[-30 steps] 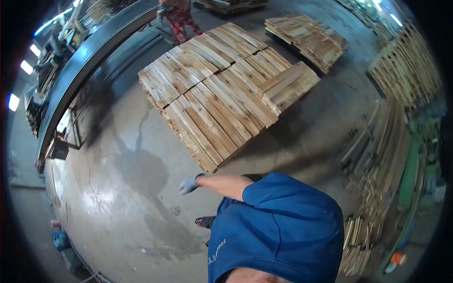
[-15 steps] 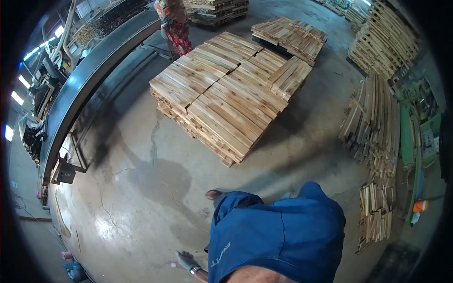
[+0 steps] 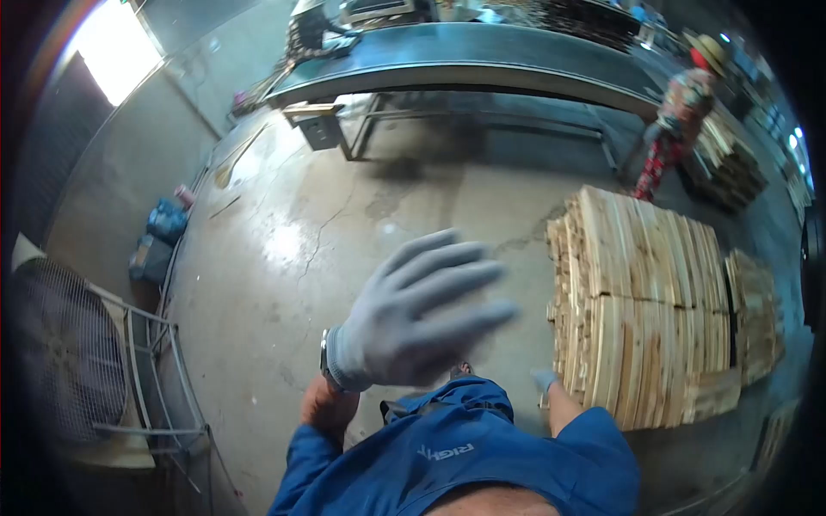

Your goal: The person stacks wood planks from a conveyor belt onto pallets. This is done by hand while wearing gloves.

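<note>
My left hand (image 3: 422,310), in a grey knit glove with a watch (image 3: 324,351) at the wrist, is raised in front of my body. Its fingers are spread, with nothing held, and slightly blurred. Below it are my blue shirt and the concrete floor (image 3: 344,267). At my right side, my right hand (image 3: 543,379) hangs low, also in a grey glove, right by the corner of a stack of wooden boards (image 3: 637,301); its fingers are small and unclear. The boards lie side by side in two rows, layered into a thick block.
A long conveyor table (image 3: 482,52) runs across the back. Beside it on the right, a person in a straw hat (image 3: 684,112) stands near more stacked wood (image 3: 731,163); another person (image 3: 310,34) is at its left end. A large caged fan (image 3: 64,353) stands at left, near blue bags (image 3: 166,221).
My view has swung left, so the board stack now sits at the right and the fan has come into view. My left hand has risen from low beside me to in front of my chest.
</note>
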`<move>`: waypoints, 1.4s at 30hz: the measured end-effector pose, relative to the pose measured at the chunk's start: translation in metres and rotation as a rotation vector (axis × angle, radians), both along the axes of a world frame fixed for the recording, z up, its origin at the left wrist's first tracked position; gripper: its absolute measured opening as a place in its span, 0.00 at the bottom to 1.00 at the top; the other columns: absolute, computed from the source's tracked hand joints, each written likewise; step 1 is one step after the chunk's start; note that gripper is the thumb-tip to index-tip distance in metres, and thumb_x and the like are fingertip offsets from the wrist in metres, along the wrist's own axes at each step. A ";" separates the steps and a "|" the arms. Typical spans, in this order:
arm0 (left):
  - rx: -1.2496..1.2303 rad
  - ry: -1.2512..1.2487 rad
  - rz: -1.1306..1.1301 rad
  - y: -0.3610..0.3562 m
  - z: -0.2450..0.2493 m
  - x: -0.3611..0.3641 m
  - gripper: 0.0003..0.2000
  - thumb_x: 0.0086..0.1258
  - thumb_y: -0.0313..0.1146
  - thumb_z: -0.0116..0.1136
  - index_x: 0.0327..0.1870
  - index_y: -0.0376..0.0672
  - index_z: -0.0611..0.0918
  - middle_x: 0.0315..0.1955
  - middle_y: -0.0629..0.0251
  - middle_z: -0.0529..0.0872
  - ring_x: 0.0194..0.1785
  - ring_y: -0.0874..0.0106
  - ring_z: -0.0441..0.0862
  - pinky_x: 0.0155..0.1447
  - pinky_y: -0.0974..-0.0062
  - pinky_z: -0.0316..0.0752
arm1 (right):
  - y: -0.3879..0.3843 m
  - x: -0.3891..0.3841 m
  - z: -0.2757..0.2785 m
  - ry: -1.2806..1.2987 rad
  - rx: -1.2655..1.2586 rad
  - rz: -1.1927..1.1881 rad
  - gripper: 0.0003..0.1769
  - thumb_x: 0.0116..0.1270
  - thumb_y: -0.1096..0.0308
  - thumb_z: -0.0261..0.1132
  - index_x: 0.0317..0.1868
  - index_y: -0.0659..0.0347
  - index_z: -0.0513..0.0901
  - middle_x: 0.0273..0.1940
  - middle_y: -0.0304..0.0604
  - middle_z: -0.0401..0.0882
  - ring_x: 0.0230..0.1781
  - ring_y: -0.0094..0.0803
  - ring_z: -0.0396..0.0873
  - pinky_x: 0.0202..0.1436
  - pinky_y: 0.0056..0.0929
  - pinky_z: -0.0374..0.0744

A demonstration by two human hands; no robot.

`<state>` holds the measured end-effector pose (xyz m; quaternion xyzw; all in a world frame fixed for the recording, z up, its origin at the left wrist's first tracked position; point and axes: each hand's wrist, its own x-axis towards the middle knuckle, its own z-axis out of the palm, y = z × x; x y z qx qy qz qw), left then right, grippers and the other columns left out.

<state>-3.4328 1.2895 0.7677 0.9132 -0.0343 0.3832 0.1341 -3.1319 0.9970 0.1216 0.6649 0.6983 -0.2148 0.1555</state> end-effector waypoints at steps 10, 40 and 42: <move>0.344 -0.070 -0.311 0.107 0.053 0.038 0.06 0.54 0.29 0.61 0.33 0.47 0.85 0.44 0.59 0.85 0.51 0.61 0.82 0.60 0.59 0.74 | 0.401 0.021 0.215 1.035 0.385 -1.108 0.11 0.63 0.65 0.55 0.32 0.57 0.84 0.28 0.50 0.84 0.25 0.44 0.83 0.25 0.42 0.79; -0.620 0.751 0.415 0.763 -0.271 0.148 0.20 0.61 0.39 0.55 0.55 0.48 0.78 0.41 0.51 0.83 0.46 0.54 0.80 0.50 0.61 0.75 | 0.787 0.237 0.029 0.032 0.218 -0.542 0.12 0.63 0.60 0.56 0.34 0.58 0.82 0.33 0.50 0.83 0.30 0.45 0.81 0.35 0.39 0.78; -0.651 0.750 0.440 0.802 -0.276 0.167 0.20 0.61 0.38 0.56 0.55 0.46 0.78 0.45 0.50 0.83 0.48 0.53 0.80 0.53 0.61 0.74 | 0.877 0.293 0.068 0.614 0.526 -1.029 0.05 0.67 0.66 0.57 0.35 0.53 0.80 0.28 0.33 0.78 0.24 0.24 0.76 0.26 0.27 0.76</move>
